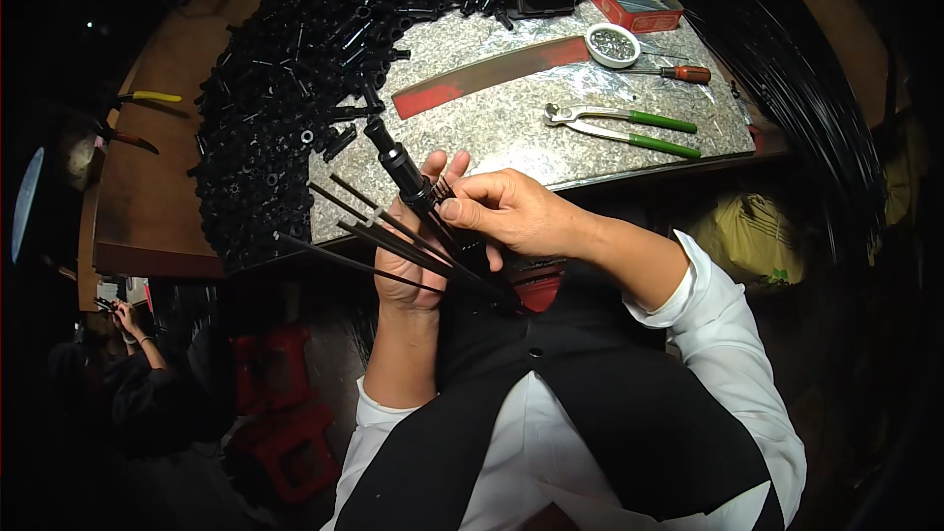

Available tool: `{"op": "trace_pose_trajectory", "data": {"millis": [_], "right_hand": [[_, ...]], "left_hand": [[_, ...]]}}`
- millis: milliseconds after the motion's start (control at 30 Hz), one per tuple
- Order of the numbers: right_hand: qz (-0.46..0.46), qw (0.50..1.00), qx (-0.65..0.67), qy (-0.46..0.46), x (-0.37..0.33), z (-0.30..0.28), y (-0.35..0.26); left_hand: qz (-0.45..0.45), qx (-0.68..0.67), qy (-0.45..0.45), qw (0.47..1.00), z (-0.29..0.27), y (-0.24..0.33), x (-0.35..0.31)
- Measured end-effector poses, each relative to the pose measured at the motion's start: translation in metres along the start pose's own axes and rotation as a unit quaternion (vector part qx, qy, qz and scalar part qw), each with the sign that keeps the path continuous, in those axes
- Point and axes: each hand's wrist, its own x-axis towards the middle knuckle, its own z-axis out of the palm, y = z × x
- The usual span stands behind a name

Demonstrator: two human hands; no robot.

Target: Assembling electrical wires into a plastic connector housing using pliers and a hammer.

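In my left hand [401,270] is a black umbrella runner [401,165], a stepped tube tilted with its narrow end away from me. My fingers curl round it from below and behind. Several thin black ribs [398,246] fan out across that palm, their free ends pointing to the left. My right hand [511,208] closes at the runner's collar, thumb and forefinger pinched by a row of thin dark rib ends [442,187]. Whatever small part lies inside the pinch is hidden.
A large heap of black runners [295,88] covers the table's left. On the speckled tabletop [511,152] lie green-handled pincers [629,128], a screwdriver [685,74], a red strip [492,74], a white bowl [612,61] and a red box [637,18]. Long black ribs [796,88] hang at right. A co-worker's hand [128,320] shows at left.
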Motion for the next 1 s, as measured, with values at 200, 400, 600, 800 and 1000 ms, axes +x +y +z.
{"op": "trace_pose_trajectory", "data": {"millis": [200,400,600,800,1000], "right_hand": [[-0.002,1.000,0.004,-0.007,-0.0005,0.0024,-0.0023],[0.001,1.000,-0.006,-0.005,-0.0015,0.0057,-0.0043],[0.001,1.000,-0.013,0.002,-0.0005,0.0069,-0.0038],[0.003,1.000,-0.020,0.001,0.0022,0.0072,-0.0032],[0.013,1.000,-0.013,-0.011,0.0043,0.0062,-0.0042]], "left_hand": [[-0.024,0.013,-0.052,0.998,-0.0048,0.0060,0.0018],[-0.020,0.009,-0.065,0.998,-0.0052,0.0063,0.0006],[-0.038,-0.024,-0.090,0.995,-0.0043,0.0066,0.0014],[0.012,0.000,-0.006,1.000,-0.0067,0.0060,0.0009],[0.034,0.000,-0.011,0.999,-0.0106,0.0039,0.0018]]}}
